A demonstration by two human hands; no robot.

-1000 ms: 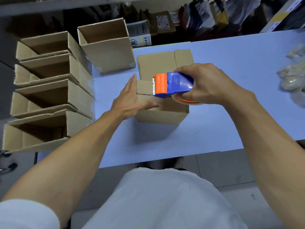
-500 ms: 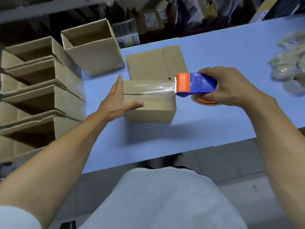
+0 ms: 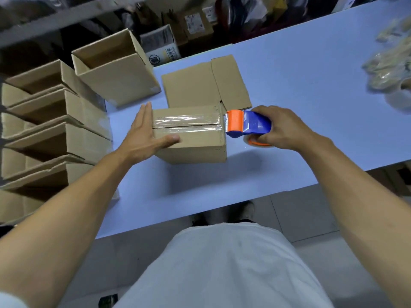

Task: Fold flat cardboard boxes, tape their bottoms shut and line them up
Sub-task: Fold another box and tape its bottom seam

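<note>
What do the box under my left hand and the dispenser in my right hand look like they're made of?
Box: brown cardboard, matte, with creased edges; a glossy clear tape strip glints over its seam. Dispenser: probably hard plastic, smooth orange and blue with a slight sheen.

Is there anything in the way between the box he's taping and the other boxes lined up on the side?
Only the left hand, which rests flat against the left side of the box, the side facing the row of boxes. Past it, the blue table shows bare up to the row.
</note>
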